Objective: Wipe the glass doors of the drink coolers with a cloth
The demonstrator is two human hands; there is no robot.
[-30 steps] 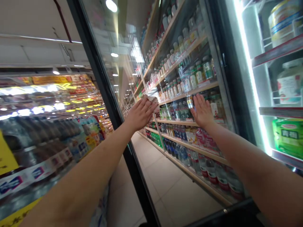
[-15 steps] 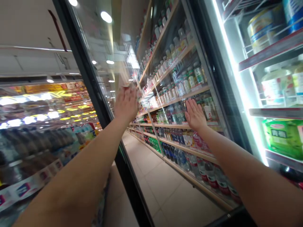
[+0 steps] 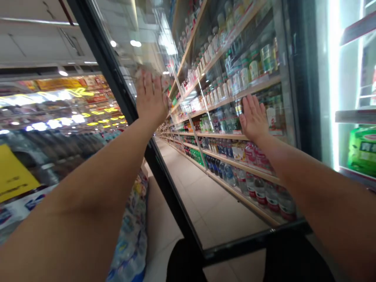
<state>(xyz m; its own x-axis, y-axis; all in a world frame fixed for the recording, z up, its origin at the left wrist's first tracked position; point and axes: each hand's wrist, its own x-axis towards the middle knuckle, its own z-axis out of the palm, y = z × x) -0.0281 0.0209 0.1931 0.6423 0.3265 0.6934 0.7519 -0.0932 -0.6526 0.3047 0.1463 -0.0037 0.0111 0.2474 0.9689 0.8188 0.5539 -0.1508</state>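
"What do the hands show?"

"The right hand [image 3: 255, 117], open, palm forward; the left hand [image 3: 151, 98], fingers extended over a pale, crumpled cloth [image 3: 165, 81], against a tall, clear glass door [image 3: 167, 192] framed in black."

"And beyond?"

"Pale wooden shelves [image 3: 258, 172] lined with bottled drinks [image 3: 261, 191], visible in the glass."

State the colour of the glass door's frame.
The door frame is black, best seen in the head view.

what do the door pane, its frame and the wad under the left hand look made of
Door pane: clear, glossy, likely glass; the floor shows through, with apparent reflections.
Frame: smooth black, perhaps painted metal or plastic; soft sheen only.
Wad under the left hand: pale, matte, perhaps cloth or paper; too blurred to tell.
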